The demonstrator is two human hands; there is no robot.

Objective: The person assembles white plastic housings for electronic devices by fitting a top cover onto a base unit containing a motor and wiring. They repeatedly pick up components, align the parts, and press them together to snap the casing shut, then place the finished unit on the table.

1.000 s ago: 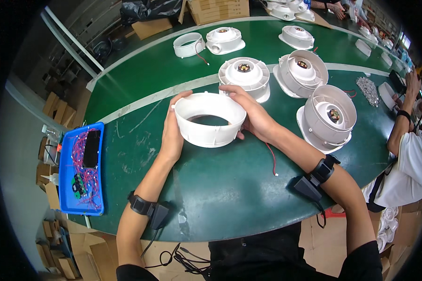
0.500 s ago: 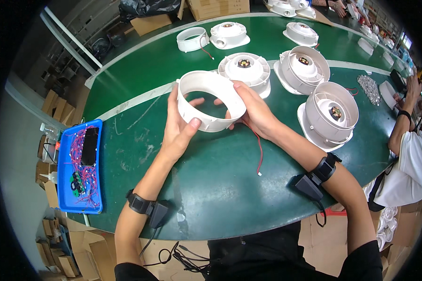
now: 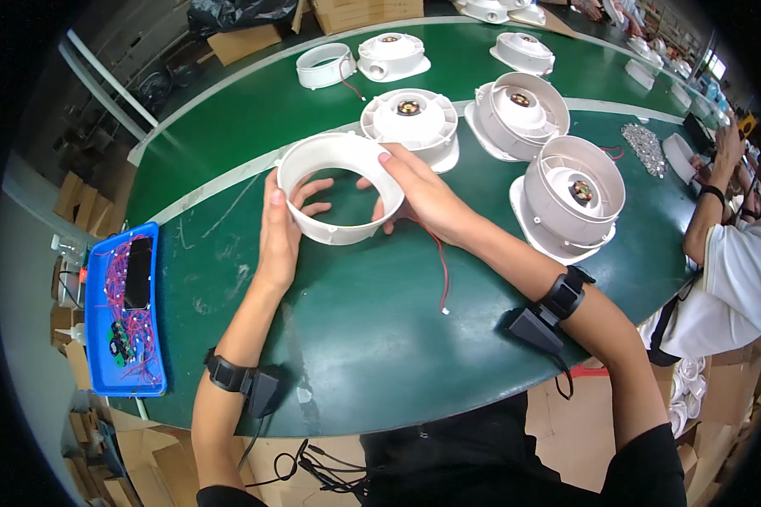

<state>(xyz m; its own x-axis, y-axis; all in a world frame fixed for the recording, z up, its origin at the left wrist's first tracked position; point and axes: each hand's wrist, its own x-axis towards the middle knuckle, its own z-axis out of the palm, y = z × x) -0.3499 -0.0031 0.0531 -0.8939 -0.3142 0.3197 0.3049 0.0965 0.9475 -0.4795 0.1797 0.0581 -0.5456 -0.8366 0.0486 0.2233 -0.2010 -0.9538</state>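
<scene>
A white plastic ring [image 3: 338, 230] with small lugs round its rim is held up in both hands above the green table. My left hand [image 3: 282, 224] grips its left side, thumb outside and fingertips showing through the opening. My right hand [image 3: 423, 196] is closed on the right side, thumb along the upper wall. From beneath that hand a red wire [image 3: 442, 270] with a small white plug hangs down. Just behind the ring sits a round white fan housing [image 3: 410, 127]. Two white housings with rings on them, one farther [image 3: 520, 114] and one nearer [image 3: 575, 198], stand to the right.
At the left edge lies a blue tray [image 3: 100, 338] with red wires, a black rectangular item and a green circuit board. Farther back are another ring [image 3: 323, 72] and more housings. A pile of small metal parts [image 3: 644, 150] lies near a co-worker's arm [image 3: 714, 194] on the right.
My left hand has shifted along the ring's left side, its thumb moving from the near wall up to the left wall. The ring is turned slightly. The whole view has shifted a little.
</scene>
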